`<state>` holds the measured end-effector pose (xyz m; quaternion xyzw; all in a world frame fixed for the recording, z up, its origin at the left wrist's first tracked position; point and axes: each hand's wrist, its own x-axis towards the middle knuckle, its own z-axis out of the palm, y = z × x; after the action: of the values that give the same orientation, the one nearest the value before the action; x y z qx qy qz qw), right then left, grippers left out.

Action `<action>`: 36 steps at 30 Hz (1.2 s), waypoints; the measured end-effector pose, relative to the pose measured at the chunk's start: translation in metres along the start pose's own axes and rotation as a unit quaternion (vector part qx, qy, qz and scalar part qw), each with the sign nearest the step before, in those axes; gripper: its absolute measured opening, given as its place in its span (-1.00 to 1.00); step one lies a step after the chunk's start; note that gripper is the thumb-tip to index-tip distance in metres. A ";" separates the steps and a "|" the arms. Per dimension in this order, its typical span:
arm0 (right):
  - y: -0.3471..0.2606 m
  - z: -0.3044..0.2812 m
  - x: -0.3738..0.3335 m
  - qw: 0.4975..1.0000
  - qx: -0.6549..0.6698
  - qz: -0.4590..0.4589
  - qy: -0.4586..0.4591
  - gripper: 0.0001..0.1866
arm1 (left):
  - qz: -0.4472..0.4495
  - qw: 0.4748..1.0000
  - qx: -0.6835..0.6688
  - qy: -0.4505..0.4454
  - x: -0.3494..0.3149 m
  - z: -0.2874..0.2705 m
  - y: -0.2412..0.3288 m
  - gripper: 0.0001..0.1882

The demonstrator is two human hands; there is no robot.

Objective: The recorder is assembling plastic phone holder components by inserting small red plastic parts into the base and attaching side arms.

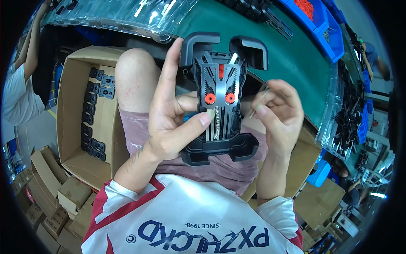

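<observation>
My left hand [175, 116] grips a black phone holder [197, 84] from its left side, thumb pressed on its middle. Its open inside faces up, with a grey metal plate [220, 91], two red gears [209, 98] and a red piece between the upper arms. Below the gears a coil spring [217, 122] lies lengthwise in the slot by my left thumb. To the right of the holder, my right hand [282, 112] pinches another thin coil spring [264, 98] between thumb and fingers, apart from the holder.
At left stands an open cardboard box [67, 106] with several black parts [88, 108]. Beyond the holder is a green work surface [270, 55] bearing plastic trays [114, 19] and more black assemblies. Blue bins [334, 40] hold red parts. Other people sit at both sides.
</observation>
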<state>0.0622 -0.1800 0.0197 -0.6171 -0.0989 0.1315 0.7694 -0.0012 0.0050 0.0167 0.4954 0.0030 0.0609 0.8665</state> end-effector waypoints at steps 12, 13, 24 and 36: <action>-0.006 0.031 -0.012 0.952 -0.224 -0.197 -0.068 -0.60 | 0.050 0.997 0.054 0.016 0.002 0.001 -0.006 -0.01; -0.006 0.032 -0.013 0.953 -0.227 -0.190 -0.059 -0.62 | 0.055 0.996 0.066 0.012 0.002 -0.001 -0.007 -0.02; -0.006 0.026 -0.014 0.963 -0.224 -0.126 -0.080 -0.68 | 0.124 0.975 0.177 -0.048 0.002 -0.012 -0.019 0.02; -0.008 0.014 -0.023 0.963 -0.218 -0.158 -0.025 -0.67 | 0.147 0.965 0.214 -0.040 0.008 0.004 -0.018 -0.08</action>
<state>0.0369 -0.1760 0.0310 -0.7429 -0.2403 -0.0009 0.6248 0.0087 -0.0061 0.0039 0.6663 -0.0917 0.1650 0.7214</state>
